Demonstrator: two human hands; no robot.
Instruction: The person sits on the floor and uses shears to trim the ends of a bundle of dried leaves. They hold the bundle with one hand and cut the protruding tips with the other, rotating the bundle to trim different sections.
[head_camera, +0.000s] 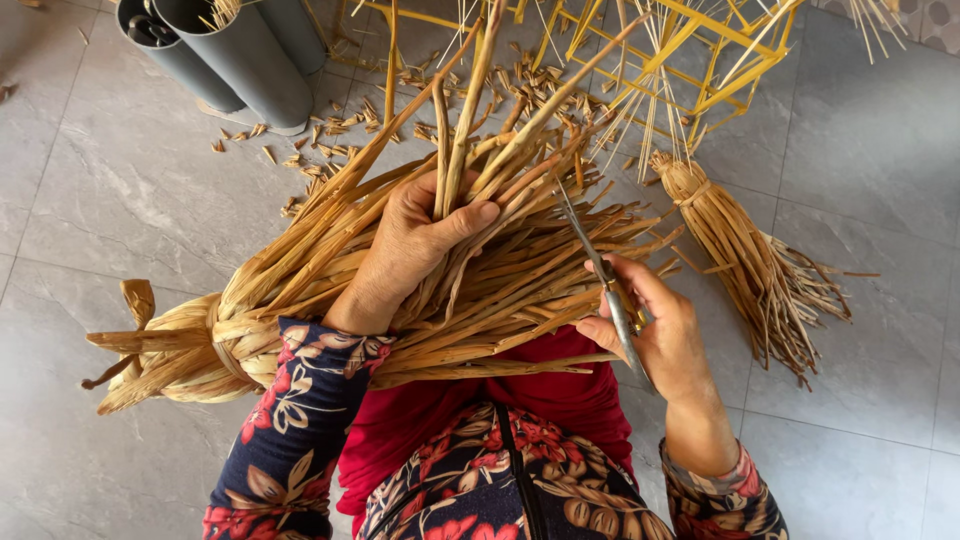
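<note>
a large bundle of dried reed strips (300, 300) is laid across the lap, its tied, knotted end pointing to the person's left and its loose ends fanned up and to the right. the left hand (415, 240) is closed around a few upright strips (462, 130), which are pinched between thumb and fingers and lifted clear of the rest of the bundle. the right hand (650, 325) is closed on the handles of a pair of metal scissors (600, 275); the blades are angled up and left into the fanned strip ends, just beside the left thumb. whether the blades are parted cannot be told.

a smaller tied reed bundle (750, 260) is seen on the tiled floor (120, 190) to the right, near the right hand but apart from it. short cut offcuts (330, 140) are scattered on the floor beyond the big bundle. grey tubes (240, 55) are stood at the upper left and a yellow frame of thin sticks (690, 60) at the upper right, both well apart from the hands. open floor is left on the far left and lower right.
</note>
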